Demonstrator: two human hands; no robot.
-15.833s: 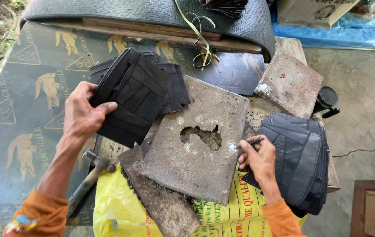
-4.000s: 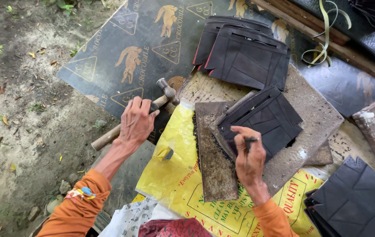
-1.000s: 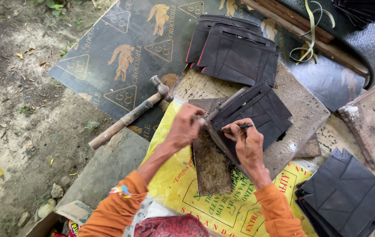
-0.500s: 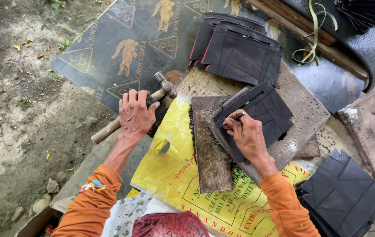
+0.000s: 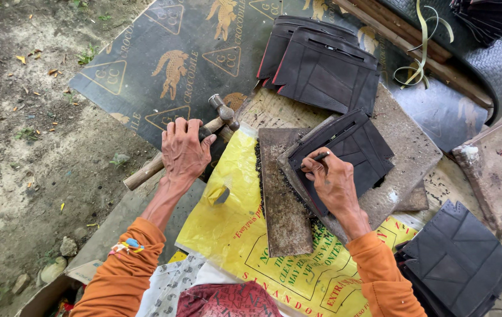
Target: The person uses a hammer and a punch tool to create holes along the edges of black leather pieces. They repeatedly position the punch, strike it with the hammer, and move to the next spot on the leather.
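— What is the right hand [image 5: 334, 183] working on?

— A dark stitched panel [image 5: 345, 154], nearly black, made of several flat strips sewn edge to edge, with a long slot near its upper edge. It lies tilted on a grey slab [image 5: 406, 158], which rests on the worktop [image 5: 268, 111]. A rusty metal plate [image 5: 283, 199] lies partly under the slab's left edge, on a yellow printed sack [image 5: 233, 217].

— And the grip of that hand?

— Closed on a thin metal punch [image 5: 320, 157], held between thumb and fingers; its tip touches the panel near its left corner.

— The left hand [image 5: 184, 148]?

— Closed over the wooden handle of a hammer [image 5: 174, 149]. The hammer lies slanted, its steel head up by the corner of the sack and the handle running down to the left, over a dark printed sheet [image 5: 169, 64].

— Are there more panels of that kind?

— Yes. One stack [image 5: 321, 61] lies above the slab, showing red along its left edge. Another stack [image 5: 459, 258] sits at the lower right, well apart from the hands. A second, smaller slab [image 5: 500, 170] lies at the right edge.
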